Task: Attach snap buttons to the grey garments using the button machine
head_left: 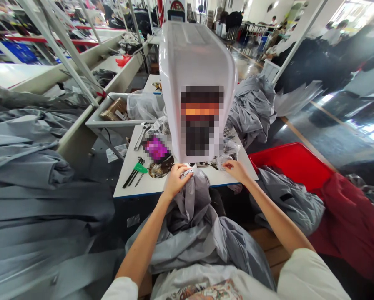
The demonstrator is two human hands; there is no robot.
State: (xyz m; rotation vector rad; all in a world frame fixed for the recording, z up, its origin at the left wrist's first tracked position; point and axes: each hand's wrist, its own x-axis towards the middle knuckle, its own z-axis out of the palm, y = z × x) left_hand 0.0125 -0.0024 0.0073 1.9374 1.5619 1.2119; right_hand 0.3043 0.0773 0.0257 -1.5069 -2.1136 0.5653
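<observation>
Across my lap, a grey garment (189, 237) bunches up to the near edge of the bench (143, 188). My left hand (178, 182) has its fingers clamped on a gathered fold of it. My right hand (237, 171) lies at the bench edge, fingers close together beside crumpled clear plastic (229, 151); whether they grip anything I cannot tell. Straight ahead, a white plastic housing (193, 54) rises over the bench, its front blurred. To its left lie black-handled tools (132, 173) with a green tag and a steel wrench (141, 137), below a metal tray (94, 122). More grey garments (33, 196) heap on my left; on my right sits a red plastic crate (289, 164), with maroon cloth (346, 221) draped beside it.
</observation>
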